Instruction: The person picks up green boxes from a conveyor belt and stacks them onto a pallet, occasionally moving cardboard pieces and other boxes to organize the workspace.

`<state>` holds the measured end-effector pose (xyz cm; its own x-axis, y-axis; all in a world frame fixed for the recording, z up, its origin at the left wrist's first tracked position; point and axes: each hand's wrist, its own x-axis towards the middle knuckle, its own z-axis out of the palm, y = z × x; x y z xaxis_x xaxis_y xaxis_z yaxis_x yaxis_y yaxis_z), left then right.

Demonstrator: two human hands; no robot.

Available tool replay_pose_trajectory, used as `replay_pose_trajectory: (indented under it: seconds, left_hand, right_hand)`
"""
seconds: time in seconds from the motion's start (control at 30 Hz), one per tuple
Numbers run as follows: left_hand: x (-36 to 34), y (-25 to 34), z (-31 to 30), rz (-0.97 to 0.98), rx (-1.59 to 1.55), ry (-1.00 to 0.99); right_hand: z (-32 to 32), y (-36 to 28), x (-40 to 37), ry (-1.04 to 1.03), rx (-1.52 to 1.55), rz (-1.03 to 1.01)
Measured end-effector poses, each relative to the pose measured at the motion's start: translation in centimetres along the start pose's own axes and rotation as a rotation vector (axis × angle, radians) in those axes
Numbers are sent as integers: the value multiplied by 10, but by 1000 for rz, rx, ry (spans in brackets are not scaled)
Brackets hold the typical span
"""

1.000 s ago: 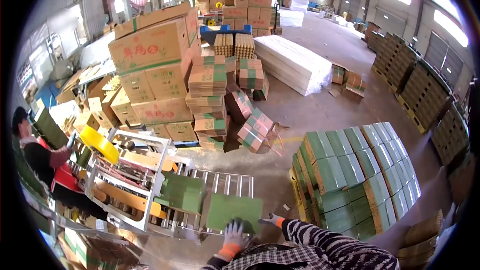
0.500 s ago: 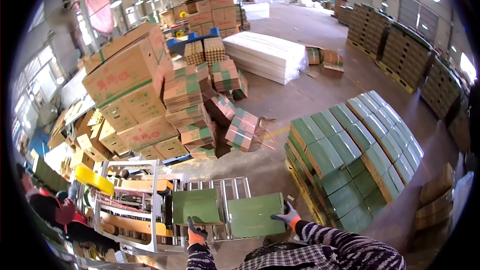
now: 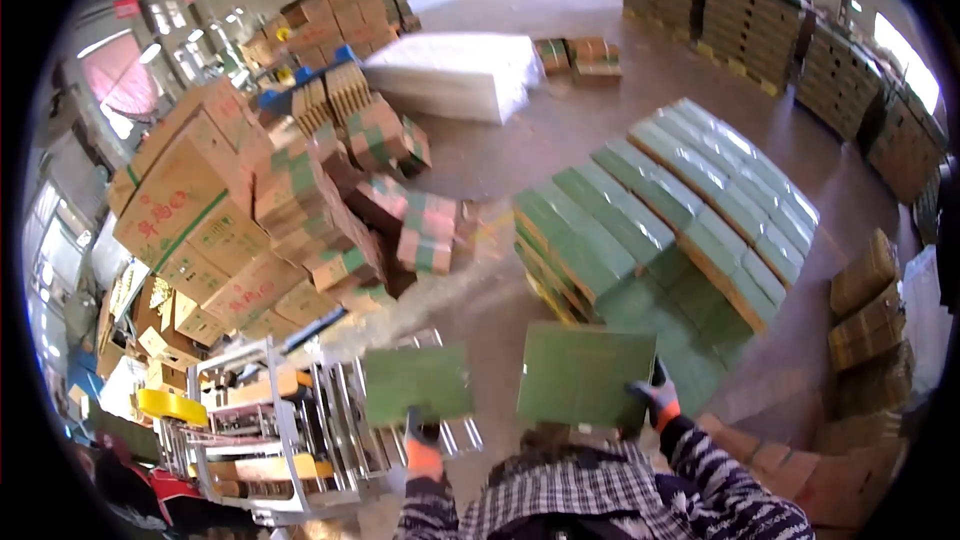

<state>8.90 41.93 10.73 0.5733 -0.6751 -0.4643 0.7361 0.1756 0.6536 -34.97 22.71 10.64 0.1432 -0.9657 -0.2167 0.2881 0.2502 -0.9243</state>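
Your right hand (image 3: 657,398) is gripping the first green box (image 3: 587,377) by its right edge, thumb lying over the top face and the other fingers curling around the side; how tightly they are closing is not showing. That box is sitting clear of the roller conveyor (image 3: 345,415), between it and the stack of green boxes (image 3: 600,225). Your left hand (image 3: 424,434) is touching the near edge of the second green box (image 3: 418,385), which is resting on the rollers. How far those fingers are opening, and whether they are taking any hold, you cannot tell.

Both boxes are looking like stiff, flat-faced cardboard, probably of moderate weight and not especially fragile, though the corners may be crushing under a hard pinch. The smooth faces may be sliding a little against your gloves, so opposite side edges, with fingers reaching underneath, are likely giving the surest hold.

The top faces are hiding the undersides, so whatever else may be supporting the first box is staying out of sight. Contents and true weight are not showing either. At lower left, the dark lens border is cutting into the co-worker (image 3: 185,502), and those hands are hard to make out.
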Motion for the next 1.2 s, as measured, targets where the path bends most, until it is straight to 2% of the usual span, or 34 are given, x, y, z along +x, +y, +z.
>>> replay_pose_trajectory:
  seconds: [0.03,0.07,0.1,0.17,0.23,0.33,0.47,0.63,0.8,0.93,1.0,1.07,1.1,1.13,1.17,1.2]
  left_hand:
    - [-20,-6,40,36,123,-124]
    - [-27,-17,70,153,461,-225]
    - [-33,-28,100,306,783,-293]
    - [8,-79,126,56,441,-276]
    - [26,-114,167,-210,106,-220]
    - [20,-172,228,-360,146,-247]
    - [38,-257,259,-532,221,-255]
    - [46,-356,304,-655,350,-292]
    - [74,-453,346,-654,443,-266]
    - [108,-501,376,-721,494,-287]
    - [126,-518,387,-686,510,-280]
    - [149,-534,390,-694,489,-373]
    - [150,-537,394,-707,566,-279]
    - [155,-541,389,-706,568,-276]
    - [159,-544,381,-228,1225,-728]
    - [160,-545,372,369,1813,-1150]
  right_hand:
    - [-4,-26,-16,17,43,49]
    - [2,-62,-21,42,90,106]
    - [-12,-73,-20,79,97,130]
    - [-48,-77,-30,137,108,163]
    - [-82,-83,-31,240,196,103]
    - [-143,-83,-39,350,234,140]
    - [-198,-68,-47,493,273,158]
    - [-274,-53,-51,623,390,256]
    - [-336,-28,-21,700,311,191]
    - [-367,-9,14,722,390,149]
    - [-374,-2,40,716,341,96]
    - [-382,18,67,756,419,108]
    - [-384,31,78,801,494,115]
    - [-390,49,88,800,496,119]
    - [-400,71,96,786,540,179]
    - [-407,88,102,770,583,241]
